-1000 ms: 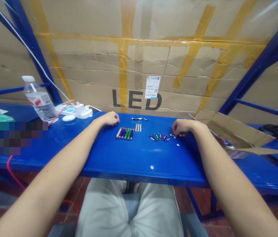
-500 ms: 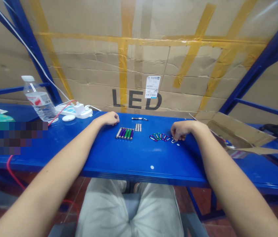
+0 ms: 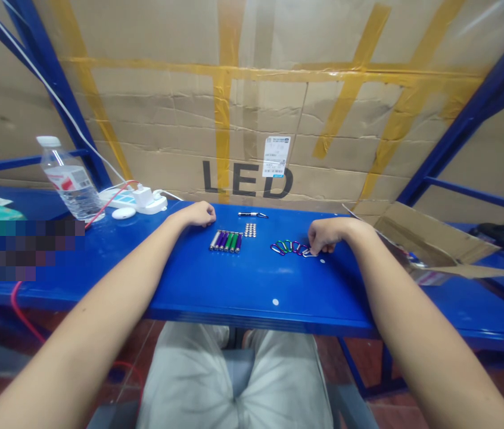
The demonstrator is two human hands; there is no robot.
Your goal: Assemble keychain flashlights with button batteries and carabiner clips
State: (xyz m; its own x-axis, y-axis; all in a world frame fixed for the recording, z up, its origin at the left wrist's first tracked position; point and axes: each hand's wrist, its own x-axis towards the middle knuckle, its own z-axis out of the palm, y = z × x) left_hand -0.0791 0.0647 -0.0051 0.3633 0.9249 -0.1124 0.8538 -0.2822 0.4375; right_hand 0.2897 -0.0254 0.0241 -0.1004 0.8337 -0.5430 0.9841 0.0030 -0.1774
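My right hand (image 3: 324,235) has its fingers closed on a silver carabiner (image 3: 310,254) at the right end of a row of coloured carabiners (image 3: 287,246), purple and green among them. Curled on the blue tabletop, my left hand (image 3: 202,214) is closed, and whether anything is inside cannot be made out. To its right lie several small metal tubes (image 3: 226,241) side by side, in silver, purple and green. Small button cells (image 3: 251,230) form a tight grid beside them. Behind these is a black and silver penlight (image 3: 252,215) with a dark carabiner attached.
An open cardboard box (image 3: 431,244) stands on the right. At left are a water bottle (image 3: 70,182), a power strip (image 3: 145,201) with cables and a round white case (image 3: 124,213). A large carton (image 3: 171,119) walls off the back of the blue table (image 3: 243,292).
The silver carabiner has turned and moved slightly left, closer to the coloured row, with my right hand's fingers on it. My left hand stays where it was.
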